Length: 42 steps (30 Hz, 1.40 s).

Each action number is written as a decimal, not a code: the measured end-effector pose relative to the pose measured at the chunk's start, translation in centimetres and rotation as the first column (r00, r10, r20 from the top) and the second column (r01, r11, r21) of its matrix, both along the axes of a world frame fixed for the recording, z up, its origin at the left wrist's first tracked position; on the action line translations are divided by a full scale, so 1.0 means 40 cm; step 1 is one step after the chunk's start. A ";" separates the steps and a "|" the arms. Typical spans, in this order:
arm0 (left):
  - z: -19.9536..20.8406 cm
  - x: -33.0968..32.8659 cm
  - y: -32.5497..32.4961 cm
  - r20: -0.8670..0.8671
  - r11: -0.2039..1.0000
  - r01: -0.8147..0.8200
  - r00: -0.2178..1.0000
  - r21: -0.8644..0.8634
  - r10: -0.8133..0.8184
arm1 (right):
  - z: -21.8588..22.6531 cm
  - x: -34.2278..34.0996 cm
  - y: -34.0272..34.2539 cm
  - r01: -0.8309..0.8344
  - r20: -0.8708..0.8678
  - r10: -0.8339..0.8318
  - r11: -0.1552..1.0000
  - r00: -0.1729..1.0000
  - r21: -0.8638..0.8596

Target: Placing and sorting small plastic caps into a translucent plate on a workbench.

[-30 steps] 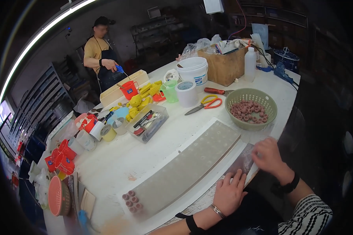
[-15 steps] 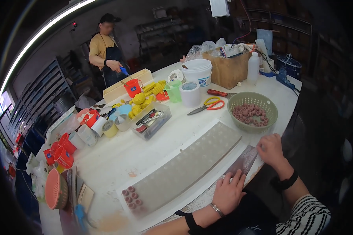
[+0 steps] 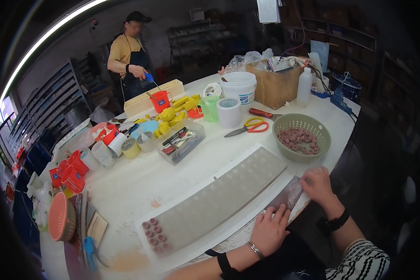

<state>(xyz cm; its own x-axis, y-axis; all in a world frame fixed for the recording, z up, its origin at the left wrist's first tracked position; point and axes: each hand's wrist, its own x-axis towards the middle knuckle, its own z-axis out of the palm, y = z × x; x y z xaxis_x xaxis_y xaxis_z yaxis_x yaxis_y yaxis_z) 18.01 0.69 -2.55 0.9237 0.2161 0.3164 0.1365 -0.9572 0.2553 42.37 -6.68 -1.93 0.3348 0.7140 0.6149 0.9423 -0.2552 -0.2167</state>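
Observation:
My left hand (image 3: 271, 227) lies with its fingers stretched out over the lower end of a dark, speckled flat strip (image 3: 290, 192) at the table's near edge. At the strip's other end, my right hand (image 3: 316, 183) is closed, its fingertips pinched together; whatever they hold, if anything, is hidden. Just beyond them stands a green plastic basket (image 3: 329, 140) with many small, pinkish-brown ring-shaped pieces (image 3: 297, 138) inside. Along the table beside my hands runs a long grey board (image 3: 219, 200) on a white sheet. Several of the same ring-shaped pieces (image 3: 154, 235) sit grouped at its left end.
Scissors (image 3: 248, 127), a white tape roll (image 3: 229, 113) and a white bucket (image 3: 238, 86) stand beyond the board. A clear tool box (image 3: 179, 142), red cups (image 3: 73, 178) and a pink basket (image 3: 60, 217) are to the left. Across the table a person (image 3: 131, 56) holds a blue-handled tool.
The view has shifted slightly. My right hand stays pinched at the strip's end with a small shift, and my left hand stays flat on the strip. The ring-shaped pieces look unchanged.

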 end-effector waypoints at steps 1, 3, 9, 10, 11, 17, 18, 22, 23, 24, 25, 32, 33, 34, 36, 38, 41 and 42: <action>-0.002 0.004 0.004 0.012 1.000 0.002 1.000 -0.003 -0.002 | 0.003 0.032 0.001 0.106 0.107 -0.104 0.994 0.989 -0.012; -0.018 0.002 0.007 0.018 1.000 0.003 1.000 -0.003 -0.003 | 0.003 -0.031 -0.003 -0.057 0.085 0.058 0.998 0.995 -0.015; 0.003 -0.015 -0.001 0.010 1.000 0.001 1.000 -0.013 0.000 | 0.022 -0.003 0.001 0.005 0.078 -0.003 0.999 0.997 -0.035; 0.005 -0.010 0.002 0.019 1.000 -0.008 1.000 -0.001 0.008 | 0.025 -0.007 -0.009 0.015 0.085 -0.012 0.999 0.996 -0.037; 0.000 -0.011 -0.002 0.010 1.000 -0.003 1.000 -0.013 0.003 | 0.025 -0.033 -0.019 -0.099 0.057 0.103 0.993 0.993 -0.062; 0.009 0.001 0.004 0.042 1.000 -0.004 0.999 -0.010 0.005 | 0.004 0.024 -0.018 -0.015 0.021 0.017 0.996 1.000 -0.087; 0.013 0.004 0.000 0.045 1.000 -0.005 0.999 -0.010 0.006 | 0.005 0.065 -0.034 0.118 0.107 -0.109 0.990 0.988 -0.074; 0.002 0.001 0.006 0.045 0.999 -0.033 0.998 -0.017 0.034 | 0.040 0.055 -0.073 0.139 -0.020 -0.139 0.990 0.990 0.029; 0.003 0.007 0.007 0.050 0.999 -0.021 0.998 -0.025 0.022 | 0.031 0.046 -0.084 0.125 -0.074 -0.119 0.987 0.990 0.096; 0.005 0.008 0.007 0.069 0.998 -0.026 0.997 -0.056 0.030 | 0.017 0.031 -0.099 0.117 -0.130 -0.096 0.980 0.987 0.163; 0.010 0.007 0.004 0.087 0.996 -0.024 0.996 -0.084 0.031 | -0.005 0.027 -0.117 0.121 -0.041 -0.119 0.992 0.992 0.036; 0.039 0.004 0.010 0.309 0.846 0.152 0.951 -0.510 0.016 | 0.060 -0.140 -0.123 -0.010 -0.893 0.340 0.936 0.294 0.353; 0.050 0.003 0.004 0.240 0.768 0.090 0.967 -0.634 0.084 | 0.062 -0.154 -0.125 -0.026 -0.903 0.429 0.903 0.004 0.429; 0.052 0.004 0.008 0.241 0.771 0.089 0.967 -0.630 0.085 | 0.058 -0.165 -0.125 -0.019 -0.831 0.477 0.864 -0.287 0.503; 0.052 -0.003 0.021 0.094 0.441 0.048 0.992 -0.896 0.082 | 0.032 -0.193 -0.117 -0.094 -0.713 0.495 0.786 -0.497 0.611; 0.049 -0.008 0.013 0.144 0.385 0.086 0.982 -0.919 0.124 | 0.022 -0.234 -0.109 -0.105 -0.672 0.470 0.770 -0.572 0.629; 0.021 -0.020 0.026 0.134 0.490 0.022 0.972 -0.872 0.194 | 0.040 -0.295 -0.074 -0.104 -0.738 0.419 0.831 -0.528 0.546; 0.023 -0.013 0.022 0.184 0.490 0.059 0.960 -0.870 0.210 | 0.045 -0.298 -0.083 -0.095 -0.778 0.429 0.847 -0.458 0.523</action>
<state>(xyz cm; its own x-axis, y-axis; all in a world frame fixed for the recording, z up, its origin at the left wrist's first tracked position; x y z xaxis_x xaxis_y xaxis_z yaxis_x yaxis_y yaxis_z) 17.50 1.57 -1.63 0.8139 0.5671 0.1264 0.0048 -0.2241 0.9746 30.44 -10.01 -0.15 0.3218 0.9414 -0.1007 -0.5992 0.1202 -0.7916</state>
